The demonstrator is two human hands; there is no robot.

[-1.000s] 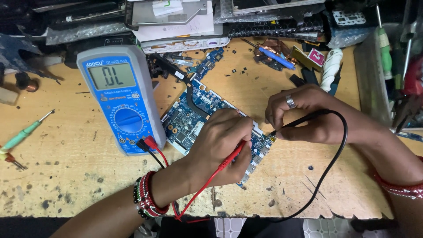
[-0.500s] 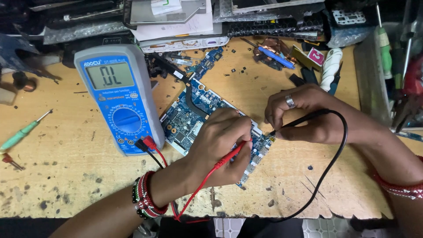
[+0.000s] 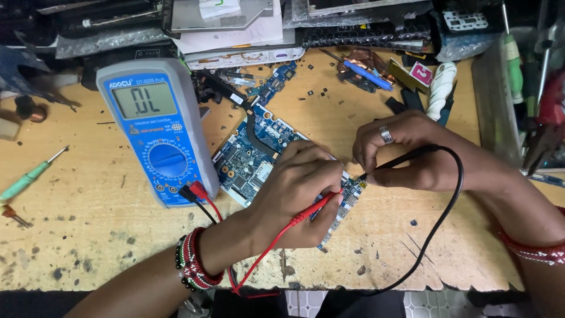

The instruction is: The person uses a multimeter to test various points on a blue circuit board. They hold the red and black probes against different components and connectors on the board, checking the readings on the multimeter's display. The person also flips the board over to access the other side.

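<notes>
Left hand [image 3: 300, 194] closed around red probe [image 3: 306, 215], tip on blue circuit board [image 3: 253, 159]. Right hand [image 3: 406, 153] pinching black probe [image 3: 400, 160] at board edge. Blue multimeter [image 3: 156, 129] on wooden surface [image 3: 88, 235], just beside board.

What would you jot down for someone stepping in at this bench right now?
Left hand: holds the red probe, tip on the blue circuit board.
Right hand: holds the black probe, tip at the board's right end.
Both leads run to the blue multimeter, which stands left of the board with its display lit.
Done: both probes placed.
Left: reading the meter.
</notes>
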